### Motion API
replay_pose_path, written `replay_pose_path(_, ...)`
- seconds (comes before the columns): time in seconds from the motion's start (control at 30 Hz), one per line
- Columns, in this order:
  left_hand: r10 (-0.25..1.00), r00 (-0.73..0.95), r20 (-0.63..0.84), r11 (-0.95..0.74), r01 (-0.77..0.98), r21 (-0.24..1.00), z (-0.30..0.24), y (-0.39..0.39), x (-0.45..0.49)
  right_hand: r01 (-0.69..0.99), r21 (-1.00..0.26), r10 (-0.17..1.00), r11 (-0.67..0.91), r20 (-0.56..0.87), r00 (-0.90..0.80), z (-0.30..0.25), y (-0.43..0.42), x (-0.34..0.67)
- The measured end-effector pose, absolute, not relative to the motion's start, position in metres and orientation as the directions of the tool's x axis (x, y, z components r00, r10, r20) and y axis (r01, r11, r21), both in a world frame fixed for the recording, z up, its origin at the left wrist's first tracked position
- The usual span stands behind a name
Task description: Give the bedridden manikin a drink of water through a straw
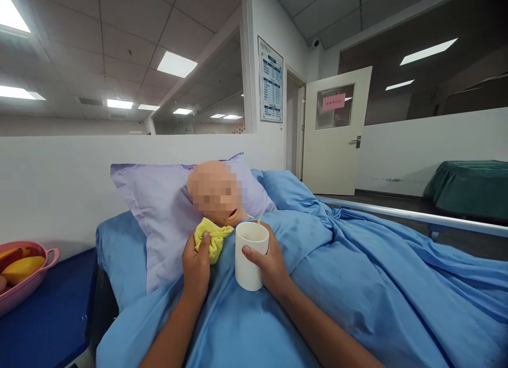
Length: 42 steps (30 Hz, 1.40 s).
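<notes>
Left hand point(197, 258), lower centre: fingers closed on bunched cloth point(214, 245), just below manikin point(216, 196); keep folds gathered. Cup point(246, 267) right of it, near upright over blanket point(357, 283), right hand point(273, 261) wrapped round; keep level. Edges: bench point(59, 310) lower left, rail point(397, 212) right. Open room above blanket, lower right.
</notes>
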<state>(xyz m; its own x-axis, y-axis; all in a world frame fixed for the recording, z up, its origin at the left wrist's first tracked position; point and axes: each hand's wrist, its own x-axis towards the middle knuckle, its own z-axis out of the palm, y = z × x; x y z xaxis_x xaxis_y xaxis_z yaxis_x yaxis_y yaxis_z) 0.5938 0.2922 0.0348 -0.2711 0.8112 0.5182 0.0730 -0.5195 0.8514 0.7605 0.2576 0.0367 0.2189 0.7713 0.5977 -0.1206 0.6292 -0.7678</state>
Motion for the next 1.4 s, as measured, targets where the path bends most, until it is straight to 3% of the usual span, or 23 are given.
replay_pose_path(0.07, 0.884, -0.260, 0.390, -0.437, -0.159, 0.885, 0.025, 0.301, 0.587, -0.124, -0.782, 0.789, 0.611, 0.589, 0.174, 0.036, 0.257, 0.760)
replay_pose_path(0.13, 0.925, -0.218, 0.310, -0.373, -0.385, 0.844, 0.016, 0.311, 0.583, -0.113, -0.799, 0.805, 0.591, 0.576, 0.144, 0.035, 0.256, 0.760)
replay_pose_path(0.23, 0.952, -0.153, 0.264, -0.304, -0.551, 0.777, 0.007, 0.320, 0.581, -0.109, -0.820, 0.826, 0.562, 0.549, 0.126, 0.034, 0.255, 0.761)
replay_pose_path(0.67, 0.968, -0.044, 0.248, -0.221, -0.626, 0.748, 0.004, 0.308, 0.583, -0.141, -0.883, 0.894, 0.447, 0.437, 0.098, 0.040, 0.253, 0.757)
replay_pose_path(1.4, 0.978, -0.066, 0.200, -0.192, -0.674, 0.713, 0.004, 0.305, 0.583, -0.120, -0.926, 0.933, 0.357, 0.361, -0.008, 0.045, 0.252, 0.759)
